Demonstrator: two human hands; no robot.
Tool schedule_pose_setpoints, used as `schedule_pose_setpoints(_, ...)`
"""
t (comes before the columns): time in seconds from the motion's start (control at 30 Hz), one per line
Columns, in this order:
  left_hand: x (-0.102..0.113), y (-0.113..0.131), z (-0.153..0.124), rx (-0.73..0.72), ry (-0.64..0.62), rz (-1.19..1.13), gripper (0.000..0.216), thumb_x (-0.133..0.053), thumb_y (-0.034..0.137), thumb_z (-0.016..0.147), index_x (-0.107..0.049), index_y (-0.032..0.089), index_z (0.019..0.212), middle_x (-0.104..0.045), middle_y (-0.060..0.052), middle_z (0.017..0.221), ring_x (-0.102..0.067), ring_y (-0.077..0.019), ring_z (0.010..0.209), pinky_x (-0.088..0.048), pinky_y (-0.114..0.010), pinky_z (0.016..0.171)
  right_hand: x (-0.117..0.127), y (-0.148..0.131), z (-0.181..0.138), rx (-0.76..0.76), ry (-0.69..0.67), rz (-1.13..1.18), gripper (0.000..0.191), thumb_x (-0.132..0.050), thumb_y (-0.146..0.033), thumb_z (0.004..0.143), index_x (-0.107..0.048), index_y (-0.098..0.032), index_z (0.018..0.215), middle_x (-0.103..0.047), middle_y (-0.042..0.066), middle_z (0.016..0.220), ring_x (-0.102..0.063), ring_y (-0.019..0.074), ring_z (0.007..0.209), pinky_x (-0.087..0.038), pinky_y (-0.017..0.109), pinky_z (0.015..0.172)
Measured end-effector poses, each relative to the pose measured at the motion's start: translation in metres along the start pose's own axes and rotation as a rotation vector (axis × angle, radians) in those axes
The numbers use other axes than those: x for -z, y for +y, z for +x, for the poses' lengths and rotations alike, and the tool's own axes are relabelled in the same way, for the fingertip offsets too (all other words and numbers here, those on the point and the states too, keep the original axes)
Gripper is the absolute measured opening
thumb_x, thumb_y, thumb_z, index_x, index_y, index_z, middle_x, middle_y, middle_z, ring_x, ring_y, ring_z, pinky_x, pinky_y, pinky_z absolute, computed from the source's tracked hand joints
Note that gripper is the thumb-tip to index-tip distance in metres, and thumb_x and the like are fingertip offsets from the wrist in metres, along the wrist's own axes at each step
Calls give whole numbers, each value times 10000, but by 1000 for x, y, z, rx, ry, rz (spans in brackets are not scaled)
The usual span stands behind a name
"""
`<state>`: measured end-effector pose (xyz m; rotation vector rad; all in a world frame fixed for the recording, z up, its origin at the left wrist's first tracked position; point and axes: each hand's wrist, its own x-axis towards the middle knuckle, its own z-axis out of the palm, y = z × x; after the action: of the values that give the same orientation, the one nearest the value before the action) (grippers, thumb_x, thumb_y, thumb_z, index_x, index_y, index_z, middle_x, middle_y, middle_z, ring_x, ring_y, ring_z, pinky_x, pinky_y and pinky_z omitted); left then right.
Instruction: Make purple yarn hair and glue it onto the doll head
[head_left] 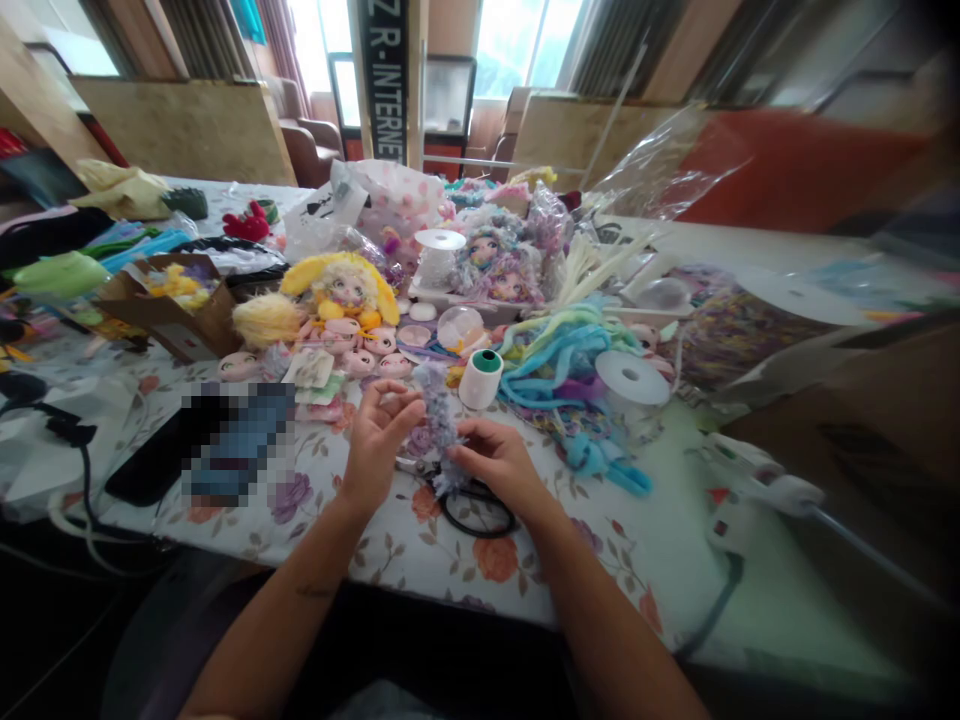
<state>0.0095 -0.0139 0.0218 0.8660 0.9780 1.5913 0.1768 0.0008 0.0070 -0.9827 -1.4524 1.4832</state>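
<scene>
A fluffy lavender-grey strip of yarn (439,405) hangs upright between my hands, just above the flowered tablecloth. My left hand (379,435) has its fingers curled at the strip's left side, thumb and fingertips against it. With thumb and fingers pinched, my right hand (496,458) grips the lower part of the strip from the right. Scissors with black handle loops (480,528) lie on the cloth beneath, their blades partly hidden by the strip and my hands. A white thread cone (481,380) with a green top stands just behind my right hand.
Behind my hands lie several doll heads (360,350), a yellow-eared doll (341,285) and blue-green yarn (540,355). A white spool (632,378) and a power strip (750,480) are at right. A phone (165,450) and an open cardboard box (169,315) sit at left.
</scene>
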Motion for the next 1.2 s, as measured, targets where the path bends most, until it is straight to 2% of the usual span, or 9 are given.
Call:
schedule_pose_setpoints(0.07, 1, 7, 8, 31, -2, -69, 345, -798, 265, 729, -540, 214, 952, -694, 28, 785, -629, -94, 696, -487, -189, 652, 0, -1, -1, 16, -61, -54, 235, -780, -360, 705, -677, -172, 802, -580, -15, 673, -475, 112, 576, -364, 235, 526)
schedule_pose_setpoints(0.17, 0, 11, 11, 9, -36, -13, 366, -822, 205, 685, -566, 204, 946, -707, 24, 761, -633, -93, 700, -479, -173, 641, 0, -4, -1, 51, -84, -105, 201, -755, -353, 730, -677, -176, 785, -620, 1, 711, -528, 130, 626, -417, 242, 568)
schedule_pose_setpoints(0.33, -2, 0, -1, 56, -162, 207, 324, -835, 243, 668, -683, 187, 949, -730, -18, 819, -650, -136, 721, -507, -219, 637, -2, -9, -1, 150, 188, -47, 209, -701, -401, 799, -676, -201, 854, -665, 19, 761, -589, 160, 676, -475, 279, 647)
schedule_pose_setpoints(0.5, -1, -9, -5, -65, -202, 412, 139, -779, 260, 726, -755, 185, 840, -702, -36, 811, -625, -155, 743, -509, -256, 684, -4, -12, -3, 236, 235, -175, 149, -655, -338, 835, -637, -201, 778, -639, 31, 779, -590, 172, 720, -475, 287, 684)
schedule_pose_setpoints(0.6, -2, -7, -4, -134, -192, 467, 68, -704, 185, 748, -749, 190, 799, -671, -30, 811, -599, -147, 733, -493, -248, 664, -5, -11, -2, 228, 247, -174, 144, -621, -323, 853, -614, -198, 780, -612, 19, 767, -556, 151, 683, -450, 266, 644)
schedule_pose_setpoints(0.7, -6, -5, -5, -38, -174, 403, 76, -643, 163, 747, -706, 179, 787, -638, -6, 739, -569, -118, 641, -480, -226, 598, -5, -7, -2, 170, 249, -122, 164, -620, -350, 855, -609, -195, 803, -596, 1, 726, -528, 136, 639, -424, 252, 608)
schedule_pose_setpoints(0.8, -11, -7, -6, 17, -137, 280, 166, -698, 209, 726, -667, 169, 884, -647, -11, 792, -602, -123, 689, -494, -214, 605, -5, -5, -1, 150, 217, -103, 184, -647, -377, 840, -634, -193, 837, -626, 6, 747, -550, 144, 655, -433, 253, 613)
schedule_pose_setpoints(0.9, -13, -10, -8, -42, -83, 225, 264, -772, 218, 683, -622, 168, 893, -628, -7, 828, -612, -121, 744, -499, -203, 639, -4, -5, -1, 163, 214, -130, 174, -664, -366, 830, -659, -192, 845, -665, 23, 783, -591, 163, 700, -462, 266, 650)
schedule_pose_setpoints(1.2, -12, -13, -18, -171, 38, 473, 103, -744, 269, 753, -713, 178, 790, -703, -18, 749, -640, -144, 688, -531, -251, 664, -2, -6, -1, 175, 191, -166, 152, -661, -342, 818, -678, -198, 863, -693, 29, 800, -624, 183, 724, -489, 293, 692)
